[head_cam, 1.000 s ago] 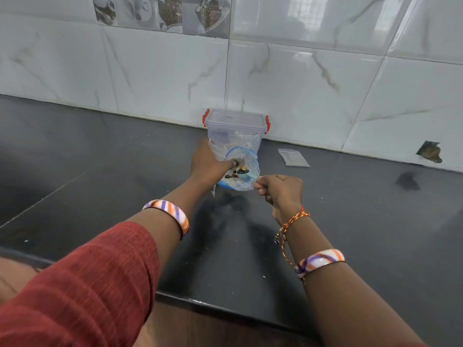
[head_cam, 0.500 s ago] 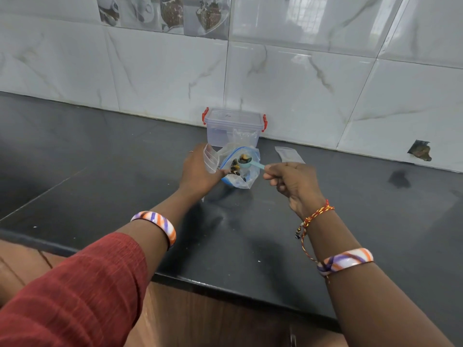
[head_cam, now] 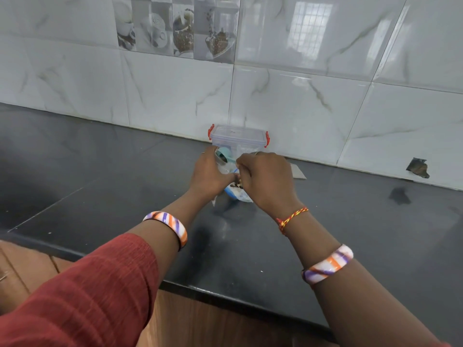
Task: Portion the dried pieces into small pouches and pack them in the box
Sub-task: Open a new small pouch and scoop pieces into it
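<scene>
Writing you could read shows nowhere on the clear box (head_cam: 238,137) with red clips, which stands at the far edge of the bench (head_cam: 100,176) against the tiled wall. Your left hand (head_cam: 209,175) grips a small pouch (head_cam: 218,156); your right hand (head_cam: 266,179) pinches the teal scoop (head_cam: 223,154), its handle running from your fingers up and left to the bowl. The larger bag (head_cam: 238,194) of dried pieces (head_cam: 237,184) sits just beneath. Bare dark bench spreads left, right and near; another flat pouch (head_cam: 298,172) lies right.
</scene>
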The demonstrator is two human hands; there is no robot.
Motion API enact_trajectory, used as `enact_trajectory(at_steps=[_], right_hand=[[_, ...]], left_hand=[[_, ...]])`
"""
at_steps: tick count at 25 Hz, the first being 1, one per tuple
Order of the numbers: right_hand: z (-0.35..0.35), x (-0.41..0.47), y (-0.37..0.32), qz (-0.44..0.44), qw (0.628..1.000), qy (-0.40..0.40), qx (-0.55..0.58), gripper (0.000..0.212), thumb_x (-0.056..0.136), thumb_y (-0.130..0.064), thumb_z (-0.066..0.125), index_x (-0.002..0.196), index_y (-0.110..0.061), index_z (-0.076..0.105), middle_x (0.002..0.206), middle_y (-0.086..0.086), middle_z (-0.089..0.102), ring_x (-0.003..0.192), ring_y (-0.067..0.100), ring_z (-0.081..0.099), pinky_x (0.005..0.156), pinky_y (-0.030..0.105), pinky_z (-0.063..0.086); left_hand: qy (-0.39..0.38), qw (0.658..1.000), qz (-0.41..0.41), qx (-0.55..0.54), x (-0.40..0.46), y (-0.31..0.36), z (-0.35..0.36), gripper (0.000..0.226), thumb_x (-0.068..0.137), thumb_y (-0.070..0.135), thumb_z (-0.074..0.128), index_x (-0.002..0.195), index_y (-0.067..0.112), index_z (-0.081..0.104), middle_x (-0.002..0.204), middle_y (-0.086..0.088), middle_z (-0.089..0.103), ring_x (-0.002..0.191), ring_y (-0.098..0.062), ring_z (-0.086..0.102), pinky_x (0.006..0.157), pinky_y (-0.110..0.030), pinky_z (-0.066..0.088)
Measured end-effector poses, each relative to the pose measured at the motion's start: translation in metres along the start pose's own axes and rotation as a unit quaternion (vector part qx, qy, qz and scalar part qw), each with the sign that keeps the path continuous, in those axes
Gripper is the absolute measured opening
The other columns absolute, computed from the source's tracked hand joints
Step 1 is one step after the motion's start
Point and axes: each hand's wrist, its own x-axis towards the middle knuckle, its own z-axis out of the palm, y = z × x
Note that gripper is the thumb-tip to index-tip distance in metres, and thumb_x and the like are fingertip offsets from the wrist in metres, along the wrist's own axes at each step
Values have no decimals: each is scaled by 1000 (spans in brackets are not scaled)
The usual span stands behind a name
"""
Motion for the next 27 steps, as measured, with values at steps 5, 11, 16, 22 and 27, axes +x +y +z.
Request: enact_trajectory(at_steps=[5, 11, 16, 22, 27], right_hand=[[11, -10, 8, 7, 997, 64, 32, 11, 69, -8, 60, 60, -9, 65, 49, 6, 60, 43, 26, 54, 41, 24, 32], [19, -23, 27, 459, 738, 86, 487, 16, 79, -1, 62, 65, -8, 68, 60, 4, 66, 37, 2, 51, 40, 14, 40], [54, -60, 33, 601, 587, 47, 540, 14, 83, 1, 61, 70, -2, 65, 50, 2, 64, 32, 1, 51, 33, 10, 36], [90, -38, 26, 642, 537, 55, 544, 7, 92, -1, 52, 92, -3, 59, 78, 12, 66, 55, 11, 63, 41, 13, 51], [117, -36, 25, 589, 647, 50, 482, 13, 86, -4, 62, 77, -11, 56, 66, 8, 66, 42, 4, 61, 38, 17, 47]], left_hand=[[2, 1000, -26, -12, 3, -2, 6, 58, 69, 22, 79, 117, 8, 49, 117, -10, 60, 108, -25, 56, 82, -31, 44], [51, 994, -86, -52, -1, -4, 14, 52, 73, 21, 75, 119, 13, 52, 122, -8, 52, 118, -24, 47, 93, -32, 44], [48, 938, -199, -279, -17, -22, 18, 36, 82, 12, 67, 114, 14, 51, 98, 0, 56, 85, -12, 56, 66, -18, 46], [116, 893, -268, -342, -24, -55, 24, 18, 80, 13, 71, 95, 11, 62, 96, -10, 67, 92, -27, 66, 79, -54, 56], [74, 896, -238, -367, -25, -63, 26, 11, 85, 13, 66, 81, 22, 63, 83, -3, 68, 85, -24, 65, 84, -58, 53]])
